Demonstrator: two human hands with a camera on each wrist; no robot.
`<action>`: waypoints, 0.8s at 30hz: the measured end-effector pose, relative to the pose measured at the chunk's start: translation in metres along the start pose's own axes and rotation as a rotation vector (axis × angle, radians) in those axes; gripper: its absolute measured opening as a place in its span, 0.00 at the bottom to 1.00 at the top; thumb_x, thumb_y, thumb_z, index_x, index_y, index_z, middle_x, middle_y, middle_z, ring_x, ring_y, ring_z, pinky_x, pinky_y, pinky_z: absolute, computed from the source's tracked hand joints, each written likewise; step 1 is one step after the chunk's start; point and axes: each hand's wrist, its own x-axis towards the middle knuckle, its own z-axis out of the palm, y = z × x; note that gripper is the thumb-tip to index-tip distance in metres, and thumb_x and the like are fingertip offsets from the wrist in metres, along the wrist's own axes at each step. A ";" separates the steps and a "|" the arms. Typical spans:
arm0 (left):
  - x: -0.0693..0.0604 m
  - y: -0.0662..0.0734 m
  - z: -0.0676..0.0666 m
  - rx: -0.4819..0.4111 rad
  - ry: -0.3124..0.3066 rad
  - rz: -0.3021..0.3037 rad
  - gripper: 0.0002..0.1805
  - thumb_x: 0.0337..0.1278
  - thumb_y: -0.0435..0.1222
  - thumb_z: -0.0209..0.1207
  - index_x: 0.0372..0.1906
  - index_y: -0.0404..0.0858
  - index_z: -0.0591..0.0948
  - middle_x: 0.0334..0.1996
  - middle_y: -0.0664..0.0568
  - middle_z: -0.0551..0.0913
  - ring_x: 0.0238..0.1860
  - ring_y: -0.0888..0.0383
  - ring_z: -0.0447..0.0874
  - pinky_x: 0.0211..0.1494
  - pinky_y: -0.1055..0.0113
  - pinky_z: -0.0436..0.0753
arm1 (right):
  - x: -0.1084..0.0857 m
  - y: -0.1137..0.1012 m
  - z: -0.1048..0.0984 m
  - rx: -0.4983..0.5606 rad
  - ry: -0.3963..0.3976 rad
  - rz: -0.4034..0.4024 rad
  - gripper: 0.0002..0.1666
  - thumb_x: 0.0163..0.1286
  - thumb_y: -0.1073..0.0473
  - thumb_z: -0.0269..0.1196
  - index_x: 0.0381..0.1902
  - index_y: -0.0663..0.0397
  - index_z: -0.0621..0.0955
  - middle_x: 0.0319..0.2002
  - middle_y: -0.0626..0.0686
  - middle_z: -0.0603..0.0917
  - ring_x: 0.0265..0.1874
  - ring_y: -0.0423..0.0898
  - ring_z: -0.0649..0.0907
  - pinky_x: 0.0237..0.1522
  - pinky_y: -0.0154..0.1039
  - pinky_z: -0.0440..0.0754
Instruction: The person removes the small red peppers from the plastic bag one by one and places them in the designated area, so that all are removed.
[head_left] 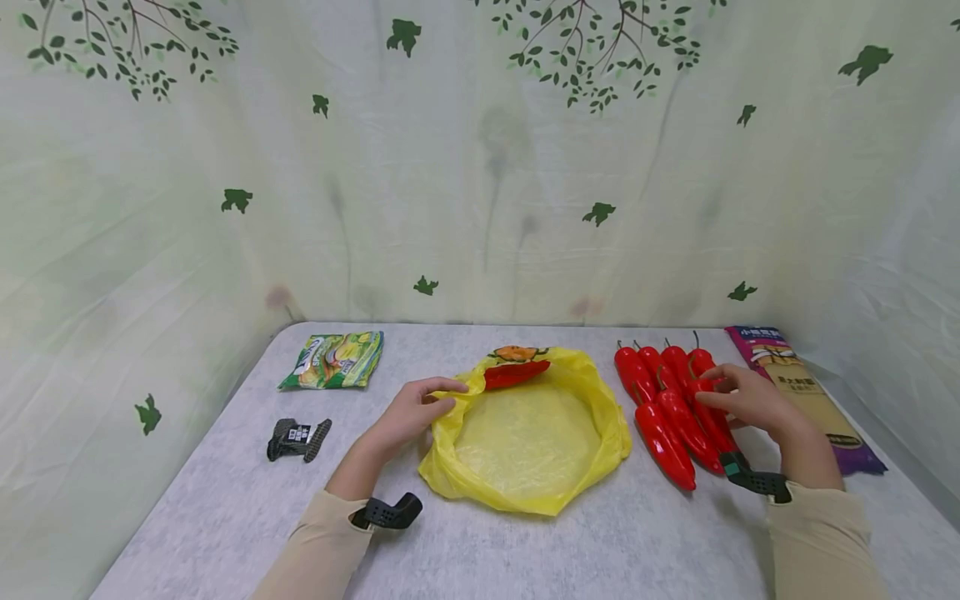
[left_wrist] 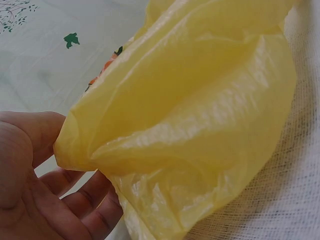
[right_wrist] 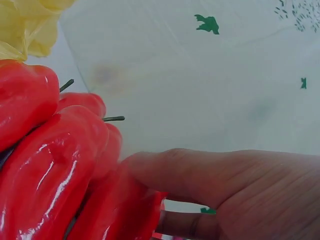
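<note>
A yellow plastic bag (head_left: pixel 611 429) lies with its mouth spread wide in the middle of the table. One red pepper (head_left: pixel 516 375) rests inside along its far edge. My left hand (head_left: pixel 411 410) pinches the bag's left rim; in the left wrist view thumb and fingers meet at a fold of the film. To the right of the bag lie several glossy red peppers (head_left: pixel 663 446) in two rows. At their right side my right hand (head_left: pixel 756 402) grips a red pepper (right_wrist: pixel 117 207) of the nearer row, thumb on one side and fingers behind, partly hidden.
A green and yellow snack packet (head_left: pixel 336 360) lies at the back left, with a small black packet (head_left: pixel 296 440) nearer. A long purple and tan packet (head_left: pixel 798 383) lies beyond my right hand. Leaf-printed fabric (head_left: pixel 480 167) rises behind the table.
</note>
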 end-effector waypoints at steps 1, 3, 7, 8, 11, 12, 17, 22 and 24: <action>0.000 0.001 0.000 -0.001 0.001 -0.003 0.15 0.71 0.37 0.55 0.57 0.49 0.83 0.66 0.52 0.77 0.55 0.55 0.78 0.54 0.63 0.79 | 0.000 0.000 0.000 0.000 0.002 0.001 0.38 0.69 0.46 0.65 0.64 0.68 0.67 0.55 0.73 0.74 0.46 0.54 0.82 0.40 0.47 0.88; -0.001 0.001 0.000 0.000 0.002 -0.004 0.15 0.71 0.37 0.55 0.57 0.48 0.83 0.66 0.52 0.77 0.55 0.55 0.78 0.55 0.63 0.79 | 0.000 0.001 0.000 -0.004 0.009 0.000 0.37 0.69 0.47 0.64 0.64 0.68 0.68 0.54 0.73 0.75 0.45 0.54 0.82 0.41 0.47 0.88; -0.001 0.002 0.001 -0.003 0.001 -0.005 0.15 0.71 0.36 0.55 0.57 0.48 0.83 0.66 0.52 0.77 0.56 0.55 0.78 0.55 0.63 0.79 | 0.000 -0.002 0.000 -0.005 0.032 0.007 0.36 0.70 0.47 0.63 0.65 0.68 0.68 0.56 0.73 0.74 0.47 0.56 0.81 0.42 0.47 0.87; -0.001 0.001 0.000 -0.003 0.001 -0.003 0.15 0.71 0.36 0.55 0.57 0.48 0.83 0.66 0.51 0.77 0.56 0.55 0.78 0.55 0.63 0.79 | 0.000 -0.003 0.000 -0.005 0.041 0.007 0.36 0.71 0.47 0.62 0.65 0.67 0.68 0.56 0.72 0.74 0.48 0.56 0.81 0.43 0.47 0.87; -0.001 0.000 0.001 -0.004 0.001 0.001 0.15 0.71 0.36 0.55 0.57 0.48 0.83 0.66 0.51 0.77 0.56 0.55 0.78 0.55 0.63 0.79 | -0.001 -0.007 0.000 -0.005 0.076 -0.012 0.35 0.71 0.47 0.61 0.65 0.66 0.68 0.57 0.72 0.74 0.50 0.60 0.79 0.43 0.48 0.87; -0.001 0.000 0.001 -0.003 0.001 0.001 0.15 0.71 0.36 0.55 0.57 0.48 0.83 0.66 0.52 0.77 0.56 0.55 0.78 0.55 0.62 0.79 | -0.001 -0.009 0.000 -0.006 0.094 -0.024 0.34 0.72 0.48 0.61 0.65 0.65 0.68 0.57 0.72 0.75 0.51 0.61 0.78 0.43 0.48 0.87; -0.001 0.001 0.000 0.003 0.007 -0.006 0.15 0.71 0.36 0.55 0.57 0.49 0.84 0.66 0.52 0.77 0.57 0.54 0.78 0.56 0.62 0.79 | -0.003 -0.020 0.002 0.009 0.163 -0.081 0.31 0.73 0.48 0.59 0.66 0.62 0.70 0.60 0.70 0.74 0.57 0.66 0.74 0.43 0.50 0.87; -0.001 0.001 0.000 0.003 0.004 -0.002 0.15 0.71 0.36 0.55 0.57 0.48 0.84 0.66 0.52 0.78 0.55 0.54 0.78 0.54 0.63 0.79 | -0.006 -0.037 0.006 0.030 0.181 -0.075 0.32 0.74 0.44 0.58 0.67 0.57 0.70 0.62 0.68 0.74 0.57 0.64 0.74 0.42 0.49 0.87; -0.001 0.001 0.000 0.001 0.005 -0.003 0.15 0.71 0.36 0.56 0.56 0.49 0.84 0.65 0.52 0.78 0.54 0.55 0.78 0.54 0.63 0.79 | -0.007 -0.044 0.009 0.047 0.188 -0.075 0.33 0.74 0.43 0.58 0.68 0.55 0.70 0.62 0.67 0.74 0.58 0.63 0.74 0.41 0.49 0.87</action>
